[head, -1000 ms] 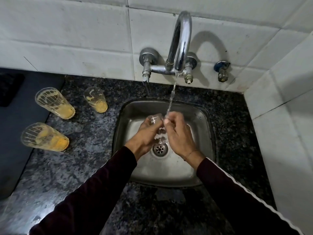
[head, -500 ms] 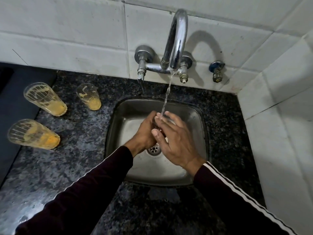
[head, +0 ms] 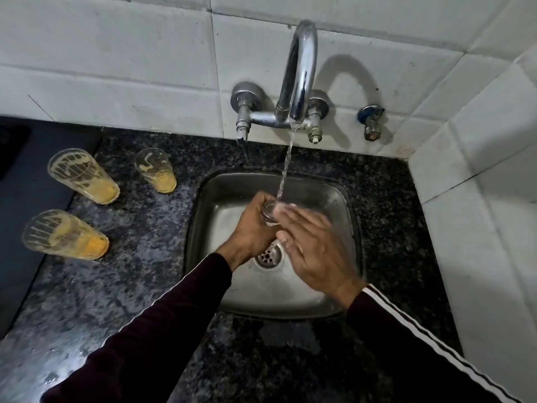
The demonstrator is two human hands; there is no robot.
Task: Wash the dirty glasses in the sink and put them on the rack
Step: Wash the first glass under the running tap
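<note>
My left hand (head: 252,228) grips a clear glass (head: 269,212) over the steel sink (head: 334,199), under the running stream from the tap (head: 299,74). Most of the glass is hidden by my fingers. My right hand (head: 312,251) lies flat against the glass's right side, fingers spread and blurred. Three dirty glasses with yellow residue stand on the dark granite counter (head: 139,257) to the left: one at the back left (head: 84,177), one nearer the sink (head: 156,171), one in front (head: 65,235).
White tiled walls rise behind the sink and on the right. A small valve (head: 371,123) sticks out of the wall right of the tap. A dark mat (head: 26,184) covers the counter's far left. The drain (head: 268,255) shows between my wrists. No rack is in view.
My right hand has gone from pinching the glass rim to lying flat with spread fingers against the glass. My left hand keeps its grip under the water.
</note>
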